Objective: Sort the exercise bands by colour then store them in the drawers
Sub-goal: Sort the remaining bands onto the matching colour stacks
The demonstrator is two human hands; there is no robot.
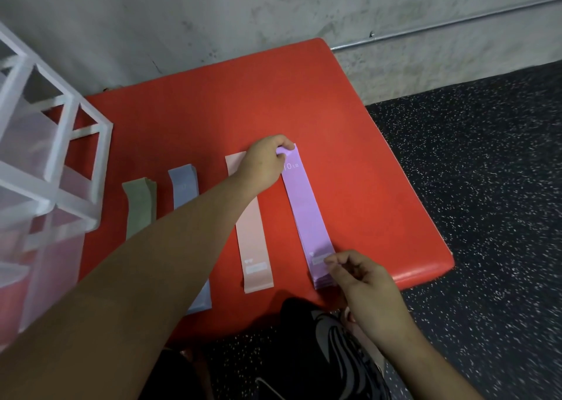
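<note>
Four stacks of flat exercise bands lie side by side on a red padded bench (349, 144): green (140, 208), blue (184, 186), pink (252, 235) and purple (307, 211). My left hand (264, 165) reaches across the pink stack and pinches the far end of the purple bands. My right hand (362, 278) pinches their near end at the bench's front edge. My left forearm hides the middle of the blue stack and the lower part of the green one.
A white translucent drawer unit (45, 162) stands at the bench's left end. A grey concrete wall is behind the bench. Black speckled rubber floor (486, 186) lies to the right. A dark shoe (343, 348) shows below the front edge.
</note>
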